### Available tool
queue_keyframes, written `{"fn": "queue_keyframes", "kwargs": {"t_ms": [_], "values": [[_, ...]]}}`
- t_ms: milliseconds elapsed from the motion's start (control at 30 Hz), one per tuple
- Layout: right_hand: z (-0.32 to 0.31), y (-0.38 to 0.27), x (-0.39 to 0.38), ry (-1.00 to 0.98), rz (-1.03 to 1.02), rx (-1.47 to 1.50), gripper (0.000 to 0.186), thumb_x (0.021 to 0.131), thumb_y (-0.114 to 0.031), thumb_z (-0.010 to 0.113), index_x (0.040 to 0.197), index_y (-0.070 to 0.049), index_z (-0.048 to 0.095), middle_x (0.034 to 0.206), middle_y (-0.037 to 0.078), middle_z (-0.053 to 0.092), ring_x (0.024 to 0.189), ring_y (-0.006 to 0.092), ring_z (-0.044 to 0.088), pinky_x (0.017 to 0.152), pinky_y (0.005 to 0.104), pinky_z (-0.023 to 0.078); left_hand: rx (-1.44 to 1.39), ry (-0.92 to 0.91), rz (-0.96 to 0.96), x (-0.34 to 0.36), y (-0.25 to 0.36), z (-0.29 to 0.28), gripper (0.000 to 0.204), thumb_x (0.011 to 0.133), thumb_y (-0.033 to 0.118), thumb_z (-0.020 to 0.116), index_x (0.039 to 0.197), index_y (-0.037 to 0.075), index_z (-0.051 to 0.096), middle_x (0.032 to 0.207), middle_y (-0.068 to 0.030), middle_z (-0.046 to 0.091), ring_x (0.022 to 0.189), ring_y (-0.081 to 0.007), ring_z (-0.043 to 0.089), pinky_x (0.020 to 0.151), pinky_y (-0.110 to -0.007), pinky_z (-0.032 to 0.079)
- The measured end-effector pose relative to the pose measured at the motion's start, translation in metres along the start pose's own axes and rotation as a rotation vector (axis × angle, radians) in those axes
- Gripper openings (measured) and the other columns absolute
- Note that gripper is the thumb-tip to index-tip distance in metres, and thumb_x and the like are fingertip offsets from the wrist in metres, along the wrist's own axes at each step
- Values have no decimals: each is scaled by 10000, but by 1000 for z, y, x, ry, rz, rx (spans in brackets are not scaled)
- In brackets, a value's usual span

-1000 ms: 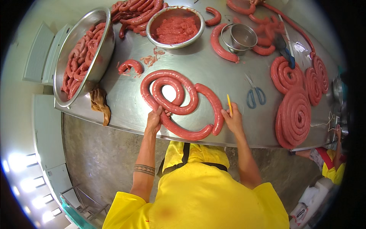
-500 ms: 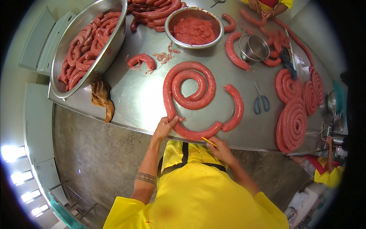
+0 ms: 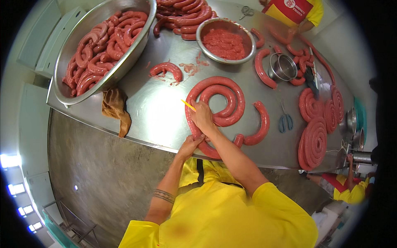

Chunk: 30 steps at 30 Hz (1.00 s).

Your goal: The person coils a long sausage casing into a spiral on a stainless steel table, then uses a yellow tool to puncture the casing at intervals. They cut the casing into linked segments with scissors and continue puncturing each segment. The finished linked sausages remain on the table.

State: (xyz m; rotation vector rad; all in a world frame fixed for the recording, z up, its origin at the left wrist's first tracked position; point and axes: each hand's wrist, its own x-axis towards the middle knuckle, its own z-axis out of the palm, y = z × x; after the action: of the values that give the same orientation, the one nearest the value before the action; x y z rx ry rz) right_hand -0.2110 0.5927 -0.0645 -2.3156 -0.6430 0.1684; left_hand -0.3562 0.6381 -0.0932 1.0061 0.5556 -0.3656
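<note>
A long coiled raw sausage (image 3: 236,91) lies near the front edge of the steel table. My left hand (image 3: 191,145) is closed around its outer turn close to that edge. Over the coil's left side, my right hand (image 3: 202,118) holds a slim yellow stick-like tool (image 3: 189,105), whose tip points to the upper left. My right forearm crosses above the lower part of the sausage and hides some of it. Just right of the coil lies a shorter curved sausage (image 3: 261,124). Whether the right fingers also press on the casing is hard to see.
A big steel bowl of sausages (image 3: 62,93) stands at left, a brown cloth (image 3: 115,108) beside it. Behind the coil are a bowl of minced meat (image 3: 225,43) and a sausage piece (image 3: 166,70). Scissors (image 3: 285,122) and spiral sausages (image 3: 313,142) lie right. Another person (image 3: 289,12) stands across.
My right hand has moved left and up, from the sausage's near end to the coil's left side, still holding the yellow tool. My left hand still grips the sausage. The view has shifted.
</note>
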Motion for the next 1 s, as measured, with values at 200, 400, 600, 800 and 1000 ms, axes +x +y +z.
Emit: {"fn": "queue_keyframes", "kwargs": {"t_ms": [200, 400, 600, 800, 1000], "values": [[-16, -4, -30, -337, 55, 111, 231, 876, -245, 685, 855, -24, 749, 779, 256, 684, 763, 404, 692, 694, 492, 533, -97, 23, -9, -1, -1, -8, 228, 1021, 167, 596, 1121, -30, 651, 1043, -104, 714, 940, -182, 679, 826, -314, 539], [-33, 14, -5, -388, 338, 296, 264, 882, -247, 723, 993, -8, 736, 859, 198, 731, 765, 306, 721, 711, 413, 547, -145, -93, 40, -3, 7, -7, 291, 1056, 225, 546, 1122, -37, 653, 1086, -125, 725, 989, -187, 679, 862, -322, 521], [-51, 15, -18, -395, 284, 534, 339, 1012, -267, 599, 1237, -14, 588, 935, 92, 651, 735, 162, 628, 631, 298, 504, -184, -33, 67, 1, 20, -3, 370, 1083, 281, 494, 1192, -48, 625, 1146, -146, 711, 1066, -229, 671, 975, -366, 511], [-224, 98, -85, -323, 585, 858, 238, 1070, -256, 531, 1210, -78, 601, 825, -22, 565, 632, 44, 495, 530, 170, 383, -684, 37, 125, -5, 18, 8, 382, 1066, 322, 521, 1219, -26, 560, 1098, -171, 703, 1125, -319, 654, 1024, -465, 520], [-404, 194, -182, 154, 741, 130, 276, 1065, -288, 504, 1099, -54, 645, 780, 2, 581, 685, 113, 559, 601, 297, 457, -330, -26, 114, 2, 25, 11, 361, 1066, 322, 529, 1125, -23, 614, 955, -146, 714, 952, -302, 685, 933, -426, 540]]}}
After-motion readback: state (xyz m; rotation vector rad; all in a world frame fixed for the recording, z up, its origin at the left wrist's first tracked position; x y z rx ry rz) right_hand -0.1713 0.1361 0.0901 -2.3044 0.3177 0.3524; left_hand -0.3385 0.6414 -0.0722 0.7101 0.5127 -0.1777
